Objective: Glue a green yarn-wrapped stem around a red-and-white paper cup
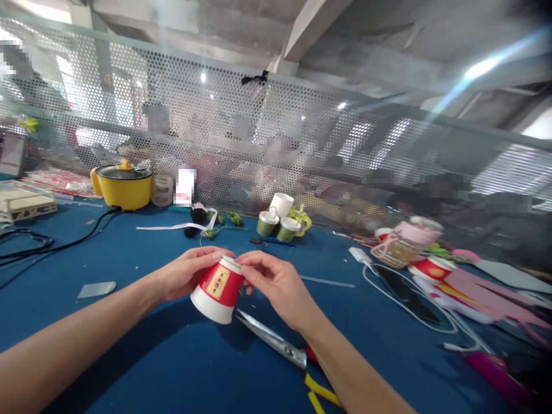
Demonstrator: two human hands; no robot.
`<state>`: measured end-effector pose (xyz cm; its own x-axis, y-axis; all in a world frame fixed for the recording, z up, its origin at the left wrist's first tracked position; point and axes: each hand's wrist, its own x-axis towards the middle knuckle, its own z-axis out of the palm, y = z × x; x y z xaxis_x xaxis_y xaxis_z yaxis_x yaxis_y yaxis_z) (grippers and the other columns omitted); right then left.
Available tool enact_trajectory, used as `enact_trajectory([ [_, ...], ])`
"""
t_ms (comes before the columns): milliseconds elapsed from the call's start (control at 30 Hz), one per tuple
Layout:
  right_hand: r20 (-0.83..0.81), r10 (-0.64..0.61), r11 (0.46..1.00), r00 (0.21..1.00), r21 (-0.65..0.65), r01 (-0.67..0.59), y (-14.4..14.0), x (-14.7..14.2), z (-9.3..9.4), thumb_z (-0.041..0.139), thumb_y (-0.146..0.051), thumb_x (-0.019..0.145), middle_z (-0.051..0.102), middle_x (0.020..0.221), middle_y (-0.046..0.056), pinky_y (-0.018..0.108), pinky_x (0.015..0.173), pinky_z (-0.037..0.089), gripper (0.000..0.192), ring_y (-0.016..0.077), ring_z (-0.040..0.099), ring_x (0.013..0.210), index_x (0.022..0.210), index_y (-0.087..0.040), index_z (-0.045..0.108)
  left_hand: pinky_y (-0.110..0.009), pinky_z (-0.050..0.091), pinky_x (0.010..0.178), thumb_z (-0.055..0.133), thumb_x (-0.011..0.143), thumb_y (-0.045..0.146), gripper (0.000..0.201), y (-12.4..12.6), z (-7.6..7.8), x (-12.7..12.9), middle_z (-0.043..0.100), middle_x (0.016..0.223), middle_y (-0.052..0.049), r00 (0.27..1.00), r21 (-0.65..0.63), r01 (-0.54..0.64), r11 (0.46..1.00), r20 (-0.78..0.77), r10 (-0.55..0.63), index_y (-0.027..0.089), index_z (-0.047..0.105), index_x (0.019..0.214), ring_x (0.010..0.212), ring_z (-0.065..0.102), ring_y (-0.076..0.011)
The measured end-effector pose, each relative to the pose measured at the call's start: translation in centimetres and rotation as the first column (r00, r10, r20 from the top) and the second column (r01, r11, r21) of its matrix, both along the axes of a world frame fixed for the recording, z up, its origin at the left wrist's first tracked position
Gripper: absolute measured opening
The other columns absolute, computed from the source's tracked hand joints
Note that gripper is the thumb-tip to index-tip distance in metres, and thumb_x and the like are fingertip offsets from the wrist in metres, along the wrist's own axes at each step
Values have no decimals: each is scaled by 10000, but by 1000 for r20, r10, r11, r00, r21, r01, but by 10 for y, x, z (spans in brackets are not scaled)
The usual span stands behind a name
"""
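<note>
A red and white paper cup (228,287), turned upside down and tilted, is held above the blue table between both hands. My left hand (192,273) wraps round its left side, with the thumb near the base. At the base's right edge, the fingers and thumb of my right hand (273,282) pinch the cup. A bit of green shows just below the right fingertips; I cannot make out what it is. Large scissors (276,339) lie on the table below my right hand, their blades partly apart and their red and yellow handles partly behind the right forearm.
Small green-wrapped cups (287,229) stand by the perforated screen (224,126). Green yarn (235,218) and a white strip (168,227) lie left of them. A yellow electric pot (129,190) trails a black cord. At right are a phone (405,293), white cable and a pink-lidded jug (403,244).
</note>
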<state>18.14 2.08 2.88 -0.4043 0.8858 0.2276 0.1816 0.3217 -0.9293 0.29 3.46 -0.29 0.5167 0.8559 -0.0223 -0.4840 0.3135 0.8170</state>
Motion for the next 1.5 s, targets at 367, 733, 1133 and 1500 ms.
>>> enact_trajectory([
  [367,43,-34,999,998,27,33,-2,-2,-1,560,-261,737,576,829,19,228,528,461,102,80,506,566,777,-173,593,-315,450,745,601,733,272,258,0,-1,1,663,810,-92,1000,5,4,1000,-30,-4,111,588,934,753,615,-174],
  [733,19,-134,989,991,71,132,0,-4,-7,561,-271,735,540,617,-15,236,535,451,101,98,507,544,718,-172,567,-296,428,711,619,672,431,484,0,3,-6,612,908,-84,955,208,20,978,-292,43,135,504,1037,790,571,-176],
  [1133,154,-447,892,881,157,425,32,28,10,495,-395,753,525,527,-26,191,383,347,233,70,441,387,684,-175,459,-288,441,668,651,627,380,591,-16,4,-19,603,928,-61,761,231,144,962,-647,42,152,437,1128,757,565,-173],
  [1500,836,-320,918,447,156,365,49,79,-30,633,-148,550,435,404,-12,242,444,252,313,144,476,459,379,-188,374,-244,433,580,652,621,362,487,-20,7,-27,598,836,-31,769,283,77,956,-627,124,153,475,1024,667,549,-138],
])
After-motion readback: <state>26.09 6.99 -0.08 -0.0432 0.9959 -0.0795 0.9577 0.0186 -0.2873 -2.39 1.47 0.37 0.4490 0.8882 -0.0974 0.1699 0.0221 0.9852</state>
